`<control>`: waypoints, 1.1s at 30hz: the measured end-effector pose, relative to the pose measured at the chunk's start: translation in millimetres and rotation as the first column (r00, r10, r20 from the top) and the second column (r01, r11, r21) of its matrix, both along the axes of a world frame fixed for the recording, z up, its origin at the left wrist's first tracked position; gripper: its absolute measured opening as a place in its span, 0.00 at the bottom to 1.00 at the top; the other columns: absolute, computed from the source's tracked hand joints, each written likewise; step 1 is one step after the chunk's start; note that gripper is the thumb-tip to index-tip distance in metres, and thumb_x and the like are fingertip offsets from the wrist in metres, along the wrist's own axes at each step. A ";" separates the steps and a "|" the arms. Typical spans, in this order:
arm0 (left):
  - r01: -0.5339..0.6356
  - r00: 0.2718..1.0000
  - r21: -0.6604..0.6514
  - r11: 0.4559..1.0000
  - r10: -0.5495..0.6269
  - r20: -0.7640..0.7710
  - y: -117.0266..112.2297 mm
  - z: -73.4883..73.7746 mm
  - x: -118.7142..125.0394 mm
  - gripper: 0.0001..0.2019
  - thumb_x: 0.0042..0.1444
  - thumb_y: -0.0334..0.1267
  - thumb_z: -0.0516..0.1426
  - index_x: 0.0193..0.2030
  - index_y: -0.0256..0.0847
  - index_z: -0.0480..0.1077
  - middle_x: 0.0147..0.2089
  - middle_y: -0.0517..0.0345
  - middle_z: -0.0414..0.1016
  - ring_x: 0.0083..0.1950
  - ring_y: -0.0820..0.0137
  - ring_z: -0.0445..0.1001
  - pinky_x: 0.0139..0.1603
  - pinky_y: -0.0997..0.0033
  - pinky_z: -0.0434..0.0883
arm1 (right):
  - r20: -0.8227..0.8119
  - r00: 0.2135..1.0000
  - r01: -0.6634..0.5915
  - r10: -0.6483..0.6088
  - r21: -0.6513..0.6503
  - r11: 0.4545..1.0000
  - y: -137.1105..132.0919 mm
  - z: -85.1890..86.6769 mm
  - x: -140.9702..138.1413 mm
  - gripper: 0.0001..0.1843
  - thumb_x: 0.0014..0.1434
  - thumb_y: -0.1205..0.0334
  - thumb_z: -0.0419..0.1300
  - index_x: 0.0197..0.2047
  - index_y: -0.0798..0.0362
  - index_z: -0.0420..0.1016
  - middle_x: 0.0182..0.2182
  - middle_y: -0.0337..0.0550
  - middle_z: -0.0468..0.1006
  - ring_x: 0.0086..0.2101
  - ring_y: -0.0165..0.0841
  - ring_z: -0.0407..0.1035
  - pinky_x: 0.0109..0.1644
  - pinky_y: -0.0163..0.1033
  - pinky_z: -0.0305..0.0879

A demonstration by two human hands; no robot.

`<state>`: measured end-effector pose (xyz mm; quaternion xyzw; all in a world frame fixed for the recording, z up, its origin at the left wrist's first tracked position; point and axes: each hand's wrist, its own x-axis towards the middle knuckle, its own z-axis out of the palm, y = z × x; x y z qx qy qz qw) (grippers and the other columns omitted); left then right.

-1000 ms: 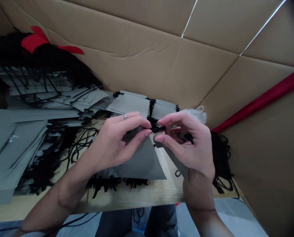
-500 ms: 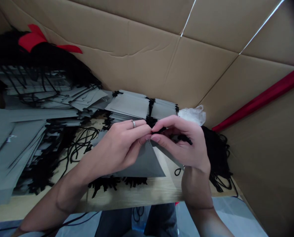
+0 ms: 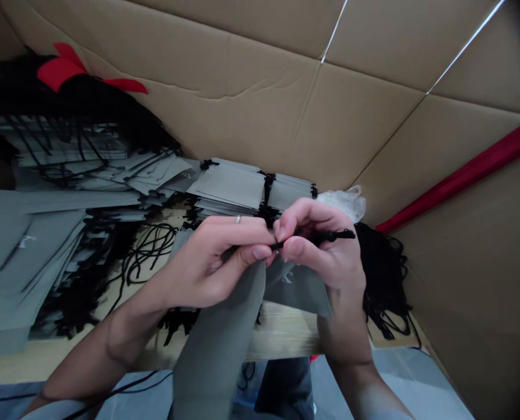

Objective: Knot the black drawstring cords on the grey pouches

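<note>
Both my hands meet over the middle of the table, pinching a short stretch of black cord [image 3: 277, 245] between their fingertips. My left hand [image 3: 225, 256], with a ring on one finger, is closed on the cord at the top of a grey flat piece that looks like a bag [image 3: 225, 350]. That piece hangs below my left hand past the table's front edge. My right hand [image 3: 321, 245] is closed on the cord, whose knotted end sticks out to the right over the fingers. Below my right hand hangs a grey panel [image 3: 301, 286] with a white mark, partly hidden.
Stacks of grey pieces with black cord ends [image 3: 227, 181] stand at the back. More grey pieces [image 3: 45, 251] are piled at left, below a heap of black cords [image 3: 111, 105] with a red strip [image 3: 63, 71]. Black cords [image 3: 382, 280] lie right. Cardboard walls [image 3: 260, 76] enclose the table.
The grey piece has swung down and now hangs over the table's front edge. The cord's knotted end has come out to the right of my right hand. Both hands stay close together.
</note>
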<state>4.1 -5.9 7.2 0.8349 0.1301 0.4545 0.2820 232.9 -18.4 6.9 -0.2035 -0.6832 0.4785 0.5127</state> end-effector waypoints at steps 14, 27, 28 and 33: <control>-0.474 0.873 -0.050 0.879 0.477 0.099 20.9 -7.2 -17.1 0.17 0.70 0.41 0.70 0.64 0.47 0.83 0.39 0.62 0.80 0.36 0.73 0.74 0.38 0.73 0.72 | 0.475 0.622 0.340 -0.622 0.553 0.761 -14.0 16.6 31.6 0.04 0.74 0.65 0.69 0.43 0.52 0.85 0.35 0.38 0.85 0.32 0.29 0.73 0.37 0.36 0.67; -0.628 0.775 -0.402 0.666 0.485 -0.406 58.6 -66.6 -45.8 0.13 0.73 0.48 0.67 0.47 0.39 0.77 0.32 0.61 0.76 0.27 0.70 0.74 0.28 0.71 0.73 | 0.900 0.281 0.388 -0.333 0.211 0.897 72.2 -17.8 33.0 0.09 0.74 0.62 0.70 0.54 0.57 0.84 0.47 0.48 0.88 0.46 0.38 0.81 0.54 0.44 0.76; -0.668 0.740 -0.395 0.631 0.506 -0.444 62.4 -77.8 -45.5 0.14 0.75 0.48 0.66 0.53 0.37 0.78 0.38 0.57 0.80 0.33 0.69 0.79 0.35 0.69 0.80 | 0.917 0.262 0.382 -0.301 0.188 0.905 78.3 -25.7 28.6 0.11 0.75 0.61 0.71 0.56 0.56 0.84 0.50 0.48 0.87 0.49 0.39 0.82 0.58 0.47 0.79; -0.807 0.575 -0.278 0.521 0.587 -0.570 69.2 -125.8 -44.5 0.21 0.76 0.48 0.67 0.67 0.38 0.77 0.65 0.45 0.81 0.61 0.57 0.84 0.62 0.49 0.86 | 0.961 0.182 0.378 -0.206 0.125 0.917 87.8 -65.5 1.7 0.19 0.78 0.53 0.70 0.63 0.55 0.81 0.60 0.51 0.84 0.56 0.43 0.82 0.63 0.55 0.83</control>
